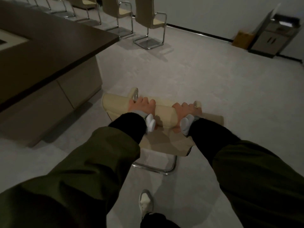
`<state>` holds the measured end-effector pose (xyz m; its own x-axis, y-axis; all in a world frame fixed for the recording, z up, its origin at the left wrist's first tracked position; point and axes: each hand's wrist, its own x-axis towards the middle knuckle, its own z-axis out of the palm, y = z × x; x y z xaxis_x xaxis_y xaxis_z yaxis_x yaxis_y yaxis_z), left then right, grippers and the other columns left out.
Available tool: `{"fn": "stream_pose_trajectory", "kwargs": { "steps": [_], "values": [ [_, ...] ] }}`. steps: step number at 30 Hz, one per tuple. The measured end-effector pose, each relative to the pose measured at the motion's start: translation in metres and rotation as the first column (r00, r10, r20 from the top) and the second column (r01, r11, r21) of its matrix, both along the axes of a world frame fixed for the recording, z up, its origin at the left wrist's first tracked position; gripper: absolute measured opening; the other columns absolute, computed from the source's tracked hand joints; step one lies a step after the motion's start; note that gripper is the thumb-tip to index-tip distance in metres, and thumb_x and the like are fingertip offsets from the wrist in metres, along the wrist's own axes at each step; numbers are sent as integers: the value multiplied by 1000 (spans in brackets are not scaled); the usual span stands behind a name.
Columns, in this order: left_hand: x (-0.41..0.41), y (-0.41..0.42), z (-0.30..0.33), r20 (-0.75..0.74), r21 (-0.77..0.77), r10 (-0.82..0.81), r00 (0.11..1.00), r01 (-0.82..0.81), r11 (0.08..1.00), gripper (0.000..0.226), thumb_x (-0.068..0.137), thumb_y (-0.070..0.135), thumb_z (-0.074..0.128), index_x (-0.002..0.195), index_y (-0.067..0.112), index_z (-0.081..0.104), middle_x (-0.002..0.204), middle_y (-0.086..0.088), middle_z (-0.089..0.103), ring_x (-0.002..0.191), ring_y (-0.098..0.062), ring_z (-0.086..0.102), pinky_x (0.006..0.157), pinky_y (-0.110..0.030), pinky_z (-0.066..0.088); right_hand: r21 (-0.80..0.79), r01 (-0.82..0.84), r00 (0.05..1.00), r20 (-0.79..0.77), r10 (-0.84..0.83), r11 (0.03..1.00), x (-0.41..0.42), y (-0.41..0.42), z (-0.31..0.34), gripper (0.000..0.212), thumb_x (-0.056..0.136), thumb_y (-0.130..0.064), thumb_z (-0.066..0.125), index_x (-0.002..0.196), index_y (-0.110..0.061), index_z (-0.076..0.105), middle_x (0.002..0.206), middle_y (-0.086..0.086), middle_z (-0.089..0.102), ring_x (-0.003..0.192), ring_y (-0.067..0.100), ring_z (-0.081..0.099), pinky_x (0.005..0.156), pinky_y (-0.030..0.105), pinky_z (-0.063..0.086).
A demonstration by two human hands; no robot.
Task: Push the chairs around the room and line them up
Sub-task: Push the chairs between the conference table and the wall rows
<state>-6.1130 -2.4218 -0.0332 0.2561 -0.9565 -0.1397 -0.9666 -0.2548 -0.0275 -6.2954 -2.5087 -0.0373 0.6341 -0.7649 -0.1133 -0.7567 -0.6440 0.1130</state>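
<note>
Currently a person pushes a cream chair across the floor, just off the dark desk's near corner. The left hand and right hand grip the backrest top, fingers curled over it. A row of matching chairs stands ahead along the desk's far edge; the next move likely steers this chair beside the row's end.

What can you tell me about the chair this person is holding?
The chair is cream-coloured, padded like leather, on a bent chrome tube frame with armrests. It stands on the pale floor beside the dark table. The left hand and right hand curl over the top of its backrest. More matching chairs stand in a row ahead.
</note>
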Motion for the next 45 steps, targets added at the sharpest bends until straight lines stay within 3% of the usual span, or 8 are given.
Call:
{"fn": "stream_pose_trajectory", "kwargs": {
  "steps": [3,5,8,13,20,26,37,45],
  "values": [
    [-9,11,0,-17,-7,35,999,-35,999,82,66,57,78,126,20,37,136,-11,41,128,-33,37,83,-47,24,-69,-32,998,49,36,997,-7,12,1,68,74,-69,48,130,-31,41,121,1,53,111,25,53,94,47,37],
    [-14,14,0,-11,-2,60,998,-60,998,82,66,57,78,128,20,38,133,-11,43,126,-33,40,81,-46,23,71,18,1000,-20,-16,997,-4,15,10,79,60,-44,79,128,-33,41,124,0,52,116,24,50,91,42,35],
    [-20,19,-1,26,-6,82,996,-82,997,90,62,61,78,130,21,36,133,-11,43,125,-33,41,85,-47,30,161,46,995,-98,-30,986,-2,19,14,94,50,-28,84,130,-32,35,128,5,46,120,30,46,94,46,34],
    [-33,19,1,25,-30,146,989,-146,989,86,58,56,80,126,22,39,127,-9,47,118,-34,44,87,-47,33,214,-34,999,-30,42,976,-14,5,12,83,68,-42,77,137,-30,33,131,10,42,118,33,44,81,45,27],
    [-59,18,4,34,-9,298,954,-298,955,103,53,55,86,136,19,36,131,-9,46,123,-34,43,94,-50,35,209,-178,982,-21,187,961,-23,-14,20,79,63,-35,77,130,-26,37,121,10,45,111,31,46,79,42,24],
    [-87,29,14,-10,11,441,898,-441,898,93,60,59,83,133,21,40,138,-8,44,128,-33,39,99,-51,32,179,-325,942,-22,334,929,-30,-25,27,74,58,-31,77,123,-27,42,116,5,48,109,27,47,81,39,20],
    [-132,46,14,-9,23,651,759,-651,759,92,59,63,81,131,23,40,136,-6,46,128,-31,41,99,-49,33,183,-588,804,26,594,788,-23,-47,19,80,68,-41,83,136,-28,41,129,7,51,119,26,51,96,47,41],
    [-149,56,16,37,55,750,660,-751,658,88,60,67,75,128,24,42,132,-7,49,127,-32,43,105,-55,27,208,-708,689,-8,725,675,-3,-44,27,97,57,-44,93,138,-24,44,130,9,53,117,28,55,93,44,44]
  ]
}}
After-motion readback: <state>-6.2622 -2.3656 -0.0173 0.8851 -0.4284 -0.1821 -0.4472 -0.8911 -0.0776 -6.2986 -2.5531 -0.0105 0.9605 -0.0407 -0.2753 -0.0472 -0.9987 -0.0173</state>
